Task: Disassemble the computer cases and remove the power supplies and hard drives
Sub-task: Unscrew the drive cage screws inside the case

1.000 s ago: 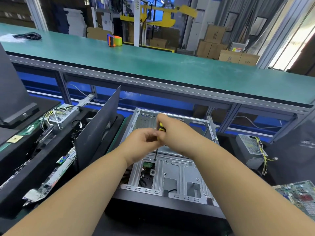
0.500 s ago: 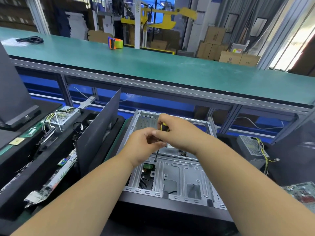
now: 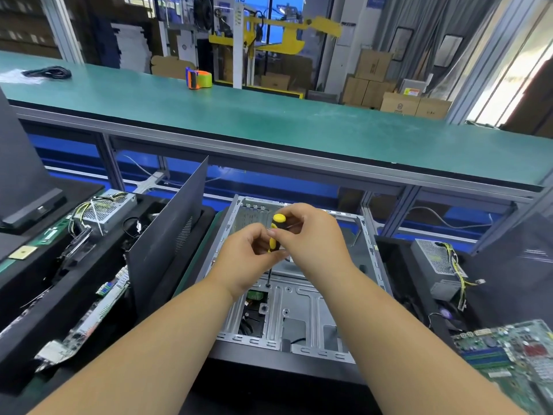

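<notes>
While upright, hands (image 3: 281,250) around screwdriver (image 3: 273,235).

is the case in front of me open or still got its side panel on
Open. The computer case lies on its side with the bare metal interior and cutouts exposed, and the screwdriver tip reaches down onto its inner plate.

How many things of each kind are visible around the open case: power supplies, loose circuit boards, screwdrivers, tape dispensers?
Power supplies: 2, one left, one right
Loose circuit boards: 2, one left, one right
Screwdrivers: 1
Tape dispensers: 1
Total: 6
</notes>
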A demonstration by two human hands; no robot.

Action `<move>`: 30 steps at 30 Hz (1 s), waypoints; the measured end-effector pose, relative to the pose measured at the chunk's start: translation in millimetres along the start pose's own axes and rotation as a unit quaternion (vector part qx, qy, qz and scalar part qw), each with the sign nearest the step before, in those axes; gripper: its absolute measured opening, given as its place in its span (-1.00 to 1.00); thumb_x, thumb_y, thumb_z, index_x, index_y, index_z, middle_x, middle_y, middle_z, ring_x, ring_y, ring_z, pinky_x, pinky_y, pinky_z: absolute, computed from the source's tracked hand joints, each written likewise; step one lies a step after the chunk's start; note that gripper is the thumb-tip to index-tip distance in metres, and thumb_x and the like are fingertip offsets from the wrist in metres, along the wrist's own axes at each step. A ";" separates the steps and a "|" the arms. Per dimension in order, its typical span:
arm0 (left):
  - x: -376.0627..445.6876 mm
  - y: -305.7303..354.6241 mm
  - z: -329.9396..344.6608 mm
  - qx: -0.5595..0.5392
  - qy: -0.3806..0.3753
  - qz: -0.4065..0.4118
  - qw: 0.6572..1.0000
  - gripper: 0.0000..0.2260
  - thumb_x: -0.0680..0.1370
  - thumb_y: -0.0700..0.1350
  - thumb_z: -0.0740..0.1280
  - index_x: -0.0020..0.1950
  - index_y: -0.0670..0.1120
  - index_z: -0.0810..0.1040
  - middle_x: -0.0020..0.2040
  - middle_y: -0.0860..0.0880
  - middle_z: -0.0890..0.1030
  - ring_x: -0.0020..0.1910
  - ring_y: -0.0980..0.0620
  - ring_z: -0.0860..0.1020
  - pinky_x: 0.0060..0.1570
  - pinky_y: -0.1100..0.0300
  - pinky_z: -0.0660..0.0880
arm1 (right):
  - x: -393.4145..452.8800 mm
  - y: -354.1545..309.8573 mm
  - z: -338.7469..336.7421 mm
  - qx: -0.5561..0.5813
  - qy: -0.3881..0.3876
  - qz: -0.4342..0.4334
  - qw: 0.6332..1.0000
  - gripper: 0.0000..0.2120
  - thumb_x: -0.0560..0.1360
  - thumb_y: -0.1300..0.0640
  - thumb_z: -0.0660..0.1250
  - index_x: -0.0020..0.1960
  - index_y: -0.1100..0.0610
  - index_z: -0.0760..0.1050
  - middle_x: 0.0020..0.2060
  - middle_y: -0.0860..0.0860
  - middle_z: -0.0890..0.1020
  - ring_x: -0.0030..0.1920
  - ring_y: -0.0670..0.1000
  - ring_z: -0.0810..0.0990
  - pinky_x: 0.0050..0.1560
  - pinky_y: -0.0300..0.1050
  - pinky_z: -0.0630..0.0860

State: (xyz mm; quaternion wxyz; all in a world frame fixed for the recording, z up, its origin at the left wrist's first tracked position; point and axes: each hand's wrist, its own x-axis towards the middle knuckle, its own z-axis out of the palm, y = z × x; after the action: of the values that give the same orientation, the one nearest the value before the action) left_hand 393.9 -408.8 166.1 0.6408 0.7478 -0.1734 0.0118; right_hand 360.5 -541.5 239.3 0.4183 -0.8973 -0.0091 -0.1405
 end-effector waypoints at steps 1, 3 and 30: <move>-0.2 1.0 -0.3 0.008 -0.005 -0.004 1.000 -0.79 0.44 -0.16 0.51 -0.23 0.03 0.50 -0.35 0.15 0.53 -0.35 0.20 0.45 -0.28 0.37 0.45 | 0.0 -0.8 -0.5 -0.006 -0.012 -0.003 1.000 -0.81 0.42 0.13 0.52 -0.14 -0.11 0.55 -0.28 -0.18 0.62 -0.19 -0.19 0.59 -0.17 -0.25 0.48; -0.8 4.3 -2.3 0.016 -0.024 -0.010 1.000 -0.82 0.45 -0.13 0.50 -0.18 -0.02 0.49 -0.32 0.11 0.52 -0.32 0.16 0.45 -0.25 0.33 0.47 | 0.6 -1.9 -1.1 -0.024 -0.030 -0.010 0.999 -0.82 0.44 0.14 0.50 -0.13 -0.11 0.55 -0.28 -0.18 0.63 -0.19 -0.21 0.58 -0.19 -0.27 0.45; -5.3 2.0 -1.3 0.050 0.007 0.019 0.999 -0.84 0.46 -0.19 0.50 -0.15 -0.03 0.53 -0.29 0.19 0.59 -0.31 0.25 0.52 -0.25 0.43 0.45 | 2.2 -7.2 -1.3 -0.045 -0.030 -0.013 0.998 -0.80 0.45 0.17 0.47 -0.02 -0.11 0.62 -0.10 -0.17 0.65 -0.11 -0.13 0.56 -0.17 -0.27 0.41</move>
State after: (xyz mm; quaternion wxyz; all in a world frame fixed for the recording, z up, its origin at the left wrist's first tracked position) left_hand 388.6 -406.5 166.9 0.6038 0.7751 -0.1825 0.0376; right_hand 361.4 -538.0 246.1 0.3747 -0.9190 -0.0269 -0.1196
